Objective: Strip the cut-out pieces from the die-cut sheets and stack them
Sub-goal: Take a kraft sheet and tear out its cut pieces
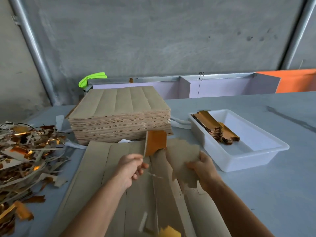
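Tearing a cut-out piece (183, 159) free from the die-cut sheet (119, 185) is the step in hand, as I judge it. The sheet lies flat on the table (273, 194), just in front of the person and touching the foot of the tall stack of sheets (119, 115). The left hand (131, 170) pinches a strip (154, 142) which stands up and shows its orange-gold face. The right hand (203, 166) grips the brown piece, fingers curled round its near edge; both are blurred by motion.

To do this well, I think the hands should pull apart slowly and low, close to the cut line, so that the small nicks break and the piece itself does not tear. The rest of the sheet should stay flat; here nothing holds it down, so it may lift.

Counting: two hands, one sheet being worked, one tall stack of uncut sheets, one white tray (253, 156) at the right. In the tray lies one small stack of finished pieces (215, 129), leaning along its left wall; the number of pieces I cannot tell. One heap of waste strips (25, 151) lies at the left.
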`<state>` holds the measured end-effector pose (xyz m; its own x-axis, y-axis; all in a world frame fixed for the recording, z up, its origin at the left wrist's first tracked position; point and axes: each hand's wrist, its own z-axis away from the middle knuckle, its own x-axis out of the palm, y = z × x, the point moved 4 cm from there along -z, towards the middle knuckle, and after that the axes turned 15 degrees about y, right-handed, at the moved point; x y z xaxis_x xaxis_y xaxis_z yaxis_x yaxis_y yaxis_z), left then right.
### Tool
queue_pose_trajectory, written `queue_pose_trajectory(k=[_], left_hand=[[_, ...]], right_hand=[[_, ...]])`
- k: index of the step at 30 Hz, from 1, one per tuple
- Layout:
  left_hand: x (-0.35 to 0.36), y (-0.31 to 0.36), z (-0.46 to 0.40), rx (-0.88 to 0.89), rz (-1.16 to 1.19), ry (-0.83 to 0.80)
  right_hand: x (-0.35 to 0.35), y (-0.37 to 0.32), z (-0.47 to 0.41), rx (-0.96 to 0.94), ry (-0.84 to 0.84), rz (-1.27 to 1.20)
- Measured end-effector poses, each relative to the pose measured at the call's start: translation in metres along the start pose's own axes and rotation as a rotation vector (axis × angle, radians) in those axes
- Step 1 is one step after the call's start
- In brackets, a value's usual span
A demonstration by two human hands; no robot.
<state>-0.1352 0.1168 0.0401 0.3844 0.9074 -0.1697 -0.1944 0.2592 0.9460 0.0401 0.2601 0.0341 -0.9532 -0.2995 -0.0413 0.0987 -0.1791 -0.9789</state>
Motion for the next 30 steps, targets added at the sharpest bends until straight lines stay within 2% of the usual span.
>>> queue_pose_trajectory(k=[2, 7, 11, 13, 17, 22, 25, 28, 30], left_hand=[[0.009, 0.004, 0.008, 0.11, 0.019, -0.061], [0.017, 0.016, 0.012, 0.305, -0.004, -0.057], [0.031, 0.027, 0.03, 0.425, -0.048, -0.26], [0.039, 0.028, 0.041, 0.515, -0.069, -0.298], [0.048, 0.018, 0.05, 0.669, -0.146, -0.229], [0.038, 0.012, 0.041, 0.632, -0.057, -0.062], [0.033, 0.011, 0.038, 0.666, -0.066, -0.099], [0.033, 0.006, 0.036, 0.604, -0.028, -0.144], [0.03, 0.006, 0.033, 0.588, -0.013, -0.106]], right_hand=[[0.001, -0.003, 0.0, 0.02, 0.002, -0.115], [-0.008, -0.004, -0.001, 0.036, 0.07, -0.322], [0.002, -0.007, 0.01, 0.051, -0.04, -0.407], [0.012, -0.005, 0.015, 0.087, -0.043, -0.461], [0.031, 0.0, 0.029, 0.156, 0.082, -0.519], [0.036, 0.003, 0.035, 0.129, 0.079, -0.285], [0.029, -0.001, 0.032, 0.1, 0.094, -0.253], [0.027, -0.009, 0.031, -0.002, 0.106, -0.202], [0.02, -0.017, 0.027, -0.081, 0.162, -0.173]])
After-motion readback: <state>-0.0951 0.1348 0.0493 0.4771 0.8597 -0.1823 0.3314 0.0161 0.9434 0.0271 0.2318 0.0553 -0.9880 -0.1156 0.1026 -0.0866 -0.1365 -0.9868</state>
